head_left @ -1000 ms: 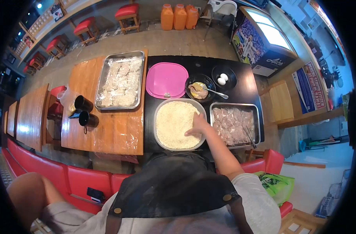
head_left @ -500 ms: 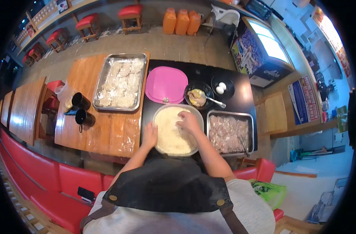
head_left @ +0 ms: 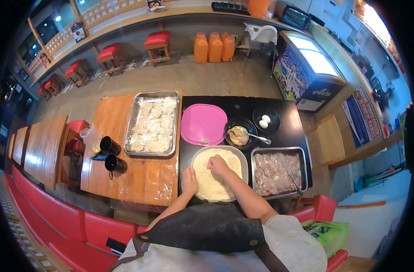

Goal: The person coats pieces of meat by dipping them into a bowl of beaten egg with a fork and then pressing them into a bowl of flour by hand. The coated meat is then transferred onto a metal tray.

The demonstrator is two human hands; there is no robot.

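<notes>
A round white tub [head_left: 246,168] of pale breadcrumbs [head_left: 214,186] stands at the near edge of the black table. My left hand [head_left: 189,182] lies along the tub's left outer wall, fingers stretched out. Over the crumbs, my right hand [head_left: 219,166] is closed in a fist; whatever it may hold is hidden. Behind the tub sits a black bowl [head_left: 252,141] with a piece of raw meat [head_left: 237,135] in yellow egg and a spoon [head_left: 261,138]. To the right, a metal tray holds raw meat pieces [head_left: 277,170] and tongs [head_left: 296,182].
A pink lid [head_left: 203,123] lies behind the tub. Two eggs [head_left: 264,120] sit in a black dish [head_left: 274,114]. On the wooden table [head_left: 148,179] stand a metal tray [head_left: 176,129] of breaded pieces, two black mugs [head_left: 115,164] and a plastic bag [head_left: 93,138]. A red bench [head_left: 102,226] runs behind me.
The view has tilted up, so everything sits lower and further right. My right hand's fingers have curled from a loose pinch into a fist. My left hand remains at the tub's side.
</notes>
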